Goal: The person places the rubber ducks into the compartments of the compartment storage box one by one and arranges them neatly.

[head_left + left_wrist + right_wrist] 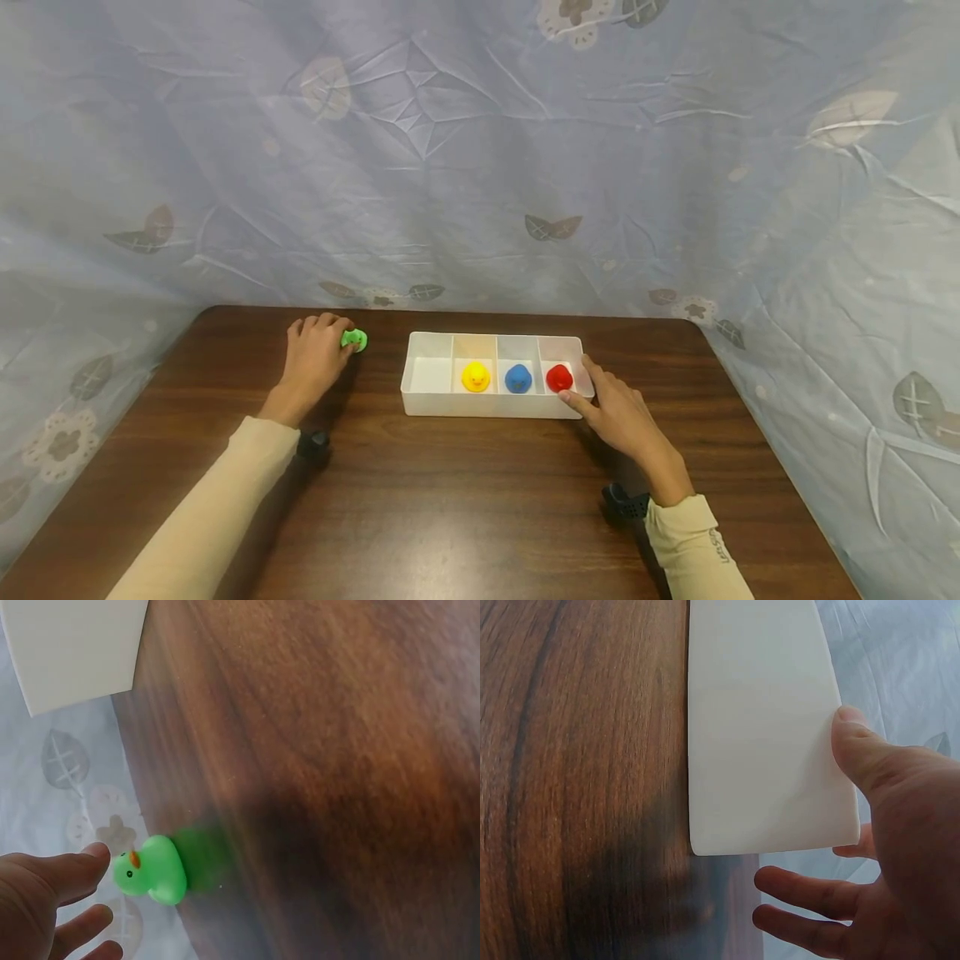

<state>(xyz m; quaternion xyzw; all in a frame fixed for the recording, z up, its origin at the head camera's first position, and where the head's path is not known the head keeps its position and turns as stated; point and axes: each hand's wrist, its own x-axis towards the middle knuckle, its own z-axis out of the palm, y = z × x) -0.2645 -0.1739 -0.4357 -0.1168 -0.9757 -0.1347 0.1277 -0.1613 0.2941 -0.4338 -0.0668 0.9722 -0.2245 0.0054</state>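
Note:
A small green rubber duck (161, 870) sits upright on the brown table, left of a white divided box (491, 406). My left hand (317, 354) reaches over it; in the left wrist view the thumb tip is right beside its head and the other fingers are loosely spread. Inside the box, a yellow duck (476, 377), a blue duck (518, 379) and a red duck (559, 378) each sit in their own compartment. My right hand (622, 412) rests at the box's right end, thumb on the near rim, index finger along the end wall, other fingers extended below the rim.
The wooden table (465, 508) ends at the back against a pale patterned cloth (480, 208), which also hangs at both sides. The box's leftmost compartment (431, 375) holds no duck. Dark straps (626, 502) are on the wrists.

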